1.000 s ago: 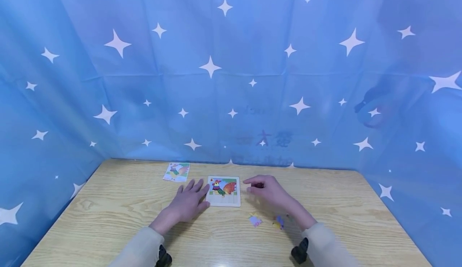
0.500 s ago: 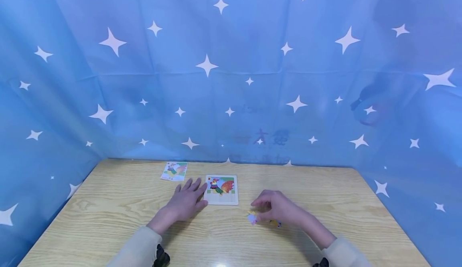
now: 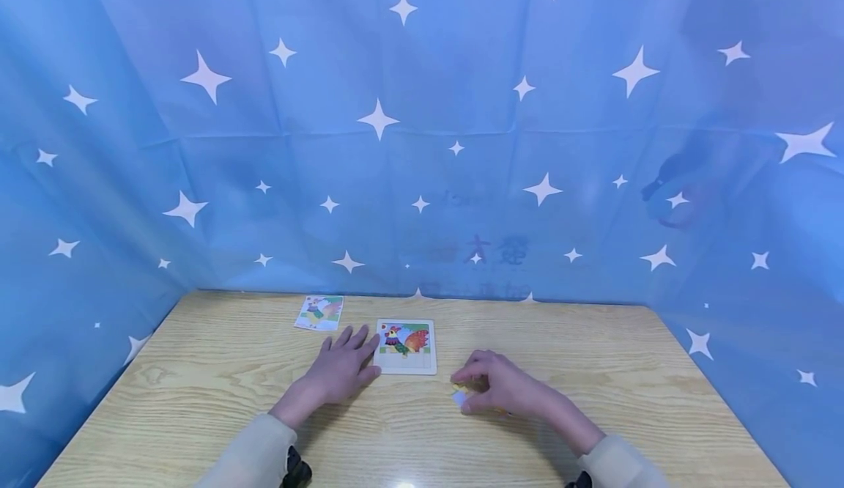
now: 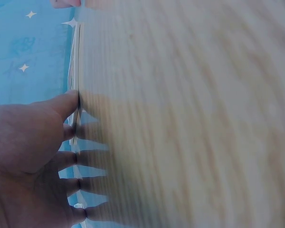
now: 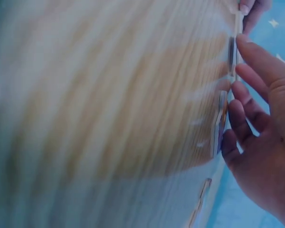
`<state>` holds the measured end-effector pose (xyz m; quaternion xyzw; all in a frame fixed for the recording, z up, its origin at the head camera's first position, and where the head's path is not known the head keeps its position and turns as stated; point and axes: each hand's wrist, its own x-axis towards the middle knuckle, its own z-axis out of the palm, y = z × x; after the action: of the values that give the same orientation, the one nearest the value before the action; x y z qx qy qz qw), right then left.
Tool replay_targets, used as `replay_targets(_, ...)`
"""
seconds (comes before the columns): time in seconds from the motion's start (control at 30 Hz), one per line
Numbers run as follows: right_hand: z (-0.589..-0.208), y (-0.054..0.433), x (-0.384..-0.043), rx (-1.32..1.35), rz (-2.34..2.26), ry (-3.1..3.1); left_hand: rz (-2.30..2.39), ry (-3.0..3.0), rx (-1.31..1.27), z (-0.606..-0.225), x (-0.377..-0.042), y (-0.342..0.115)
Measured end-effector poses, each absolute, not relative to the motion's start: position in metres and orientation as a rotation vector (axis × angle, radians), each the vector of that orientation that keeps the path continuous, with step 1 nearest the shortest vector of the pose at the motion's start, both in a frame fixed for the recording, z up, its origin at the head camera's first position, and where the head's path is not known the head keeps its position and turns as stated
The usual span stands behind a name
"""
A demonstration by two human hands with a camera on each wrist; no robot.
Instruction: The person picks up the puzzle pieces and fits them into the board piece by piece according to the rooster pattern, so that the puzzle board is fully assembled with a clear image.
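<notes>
One rooster puzzle [image 3: 405, 346], touched at left by left hand [image 3: 335, 372], fingers spread; one piece [image 3: 459, 398], near right, enclosed by right hand [image 3: 499, 384], fingers curled.

Table [image 3: 198, 385]: pale wood grain
Curtain [image 3: 330, 169]: blue, creased, behind the table and along both sides
Stars [image 3: 379, 119]: white, four-pointed, various sizes
Writing [image 3: 511, 250]: faint, low on the curtain
</notes>
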<state>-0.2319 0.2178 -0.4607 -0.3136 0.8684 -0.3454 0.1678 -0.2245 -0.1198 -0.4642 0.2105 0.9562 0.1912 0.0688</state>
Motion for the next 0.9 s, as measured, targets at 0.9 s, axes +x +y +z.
replay_targets(0.9, -0.4536, 0.2116, -0.2342, -0.868, -0.933, 2.429, 0.577, 2.868, 0.635, -0.4656, -0.2252, -0.1195)
